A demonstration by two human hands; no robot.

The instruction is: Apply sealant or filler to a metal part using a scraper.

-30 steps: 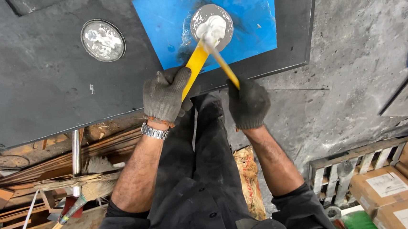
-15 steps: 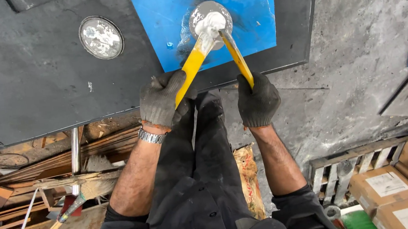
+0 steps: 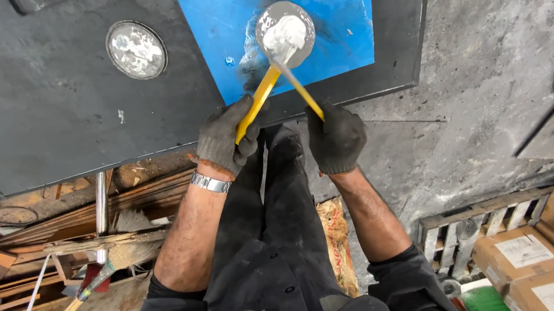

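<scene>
Gripping a yellow handle (image 3: 255,108), your left hand (image 3: 226,139) is clenched. Your right hand (image 3: 335,137) clasps a second handle (image 3: 304,95). Both tools meet at the white putty (image 3: 285,35) on the blue panel (image 3: 217,36).

Two yellow-handled putty knives (image 3: 257,105) meet at upper centre, one in each of two dark knitted work gloves (image 3: 224,140). One round grey pad loaded with white filler (image 3: 285,35) lies on one bright blue panel (image 3: 217,43). One round tin of white paste (image 3: 136,50) sits upper left. Three brown cardboard boxes (image 3: 521,252) crowd the lower right. One metal wristwatch (image 3: 210,182) shows at centre left.
</scene>
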